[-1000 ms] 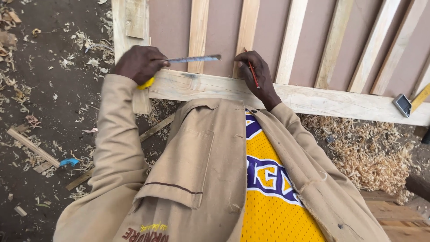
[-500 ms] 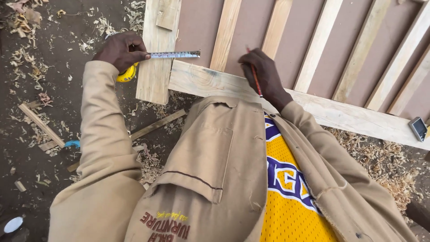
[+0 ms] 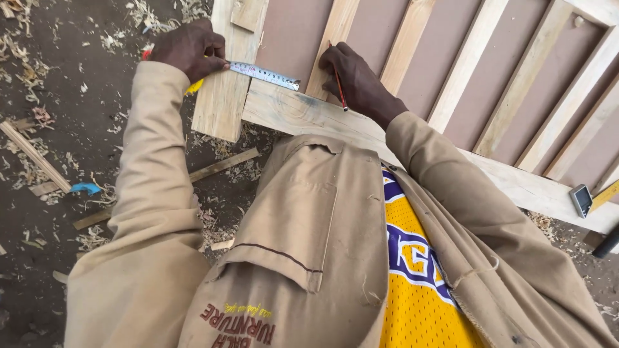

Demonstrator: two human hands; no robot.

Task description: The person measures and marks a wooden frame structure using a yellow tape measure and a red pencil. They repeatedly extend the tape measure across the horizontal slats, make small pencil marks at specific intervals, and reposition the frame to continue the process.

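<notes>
My left hand (image 3: pixel 191 49) grips a yellow tape measure (image 3: pixel 193 85) against the corner post of a wooden frame (image 3: pixel 303 116). Its steel blade (image 3: pixel 264 75) runs right across the post toward the first slat. My right hand (image 3: pixel 353 80) pinches a red pencil (image 3: pixel 340 91) and rests its fingers on that slat (image 3: pixel 332 45), the tip pointing down at the bottom rail. The frame lies flat, with pale slats over a brown backing board (image 3: pixel 290 35).
Wood shavings and offcut strips (image 3: pixel 219 166) litter the dark ground on the left, with a blue scrap (image 3: pixel 85 188) among them. A try square (image 3: pixel 590 198) lies on the rail at far right. My tan jacket and yellow shirt fill the foreground.
The view has shifted so the frame sits farther right. My left hand has kept the tape stretched across the post, and my right hand with the pencil has stayed at the first slat.
</notes>
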